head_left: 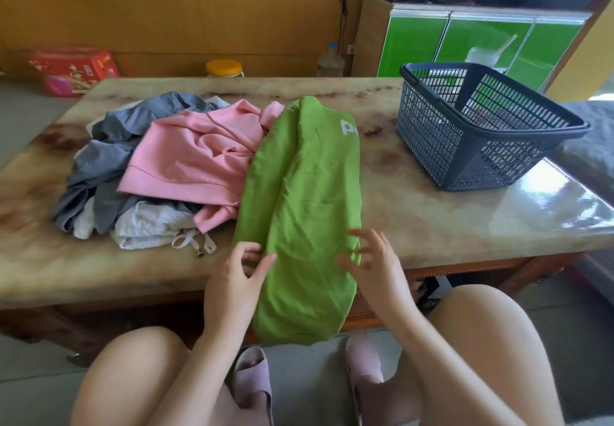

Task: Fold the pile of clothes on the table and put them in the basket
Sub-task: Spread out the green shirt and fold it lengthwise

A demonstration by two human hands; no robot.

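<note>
A green garment (305,199) with white lettering lies lengthwise down the middle of the marble table (448,213), folded into a long strip whose near end hangs over the front edge. My left hand (237,279) pinches its left edge near the table's front. My right hand (375,263) hovers at its right edge with fingers spread and relaxed. To the left is a pile: a pink garment (196,156) on top, grey clothes (106,166) and a white piece (149,226) with drawstrings. A dark blue plastic basket (432,140) stands at the right of the table; little shows inside it.
Beyond the table on the floor are a red box (73,70), a jar with a yellow lid (224,68) and a water bottle (330,62). A green-fronted cabinet (465,43) stands behind the basket. My knees and pink slippers (252,382) are below the table's front edge.
</note>
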